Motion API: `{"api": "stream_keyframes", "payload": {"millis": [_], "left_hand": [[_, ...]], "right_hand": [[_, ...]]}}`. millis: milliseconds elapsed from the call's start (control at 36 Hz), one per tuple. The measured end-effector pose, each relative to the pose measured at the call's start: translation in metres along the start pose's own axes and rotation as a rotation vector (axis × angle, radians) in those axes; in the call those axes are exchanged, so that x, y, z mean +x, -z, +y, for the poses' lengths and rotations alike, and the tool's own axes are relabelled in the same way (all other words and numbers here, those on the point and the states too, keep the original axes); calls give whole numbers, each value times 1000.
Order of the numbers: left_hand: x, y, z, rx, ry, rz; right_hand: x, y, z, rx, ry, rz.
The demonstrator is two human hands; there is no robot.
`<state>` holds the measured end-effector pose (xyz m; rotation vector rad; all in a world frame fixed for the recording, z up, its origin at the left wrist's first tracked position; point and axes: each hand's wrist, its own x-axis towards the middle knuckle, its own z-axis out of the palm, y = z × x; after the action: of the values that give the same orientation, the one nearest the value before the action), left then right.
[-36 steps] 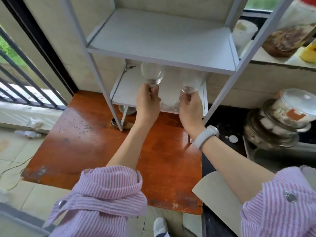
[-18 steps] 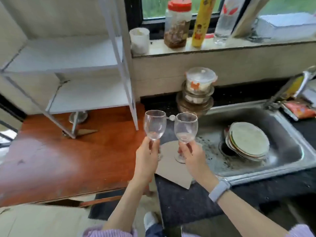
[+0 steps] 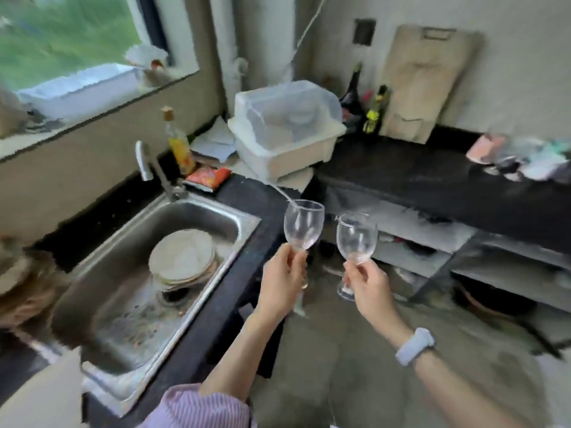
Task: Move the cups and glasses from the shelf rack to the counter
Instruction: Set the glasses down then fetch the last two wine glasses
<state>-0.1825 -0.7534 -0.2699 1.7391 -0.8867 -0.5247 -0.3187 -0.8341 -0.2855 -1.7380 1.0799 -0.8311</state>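
Clear wine glasses upright, L hand [image 3: 282,281] & R hand [image 3: 369,284] gripping stems, arms outstretched.

Soft daylight enters from the window [image 3: 61,41]; heavy motion blur smears the bowed edges.

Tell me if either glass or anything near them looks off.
Nothing wrong with the glasses: left hand and right hand each hold one upright by the stem, left glass, right glass, apart and unbroken. The odd spot is the sink: a stack of plates sits over its grimy drain.
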Motion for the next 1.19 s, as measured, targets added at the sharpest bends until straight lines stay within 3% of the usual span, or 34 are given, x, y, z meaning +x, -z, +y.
{"api": "stream_keyframes", "payload": {"millis": [250, 500, 806, 1028, 1194], "left_hand": [[61, -169, 57, 6, -164, -346], [154, -304, 84, -15, -266, -565], [294, -443, 121, 14, -264, -727], [337, -552, 143, 22, -218, -864], [355, -642, 145, 69, -151, -853]], "right_hand": [[35, 148, 69, -11, -136, 325], [116, 232, 126, -92, -239, 531], [268, 316, 152, -56, -306, 640], [321, 382, 195, -9, -431, 691], [363, 440, 247, -104, -512, 698]]}}
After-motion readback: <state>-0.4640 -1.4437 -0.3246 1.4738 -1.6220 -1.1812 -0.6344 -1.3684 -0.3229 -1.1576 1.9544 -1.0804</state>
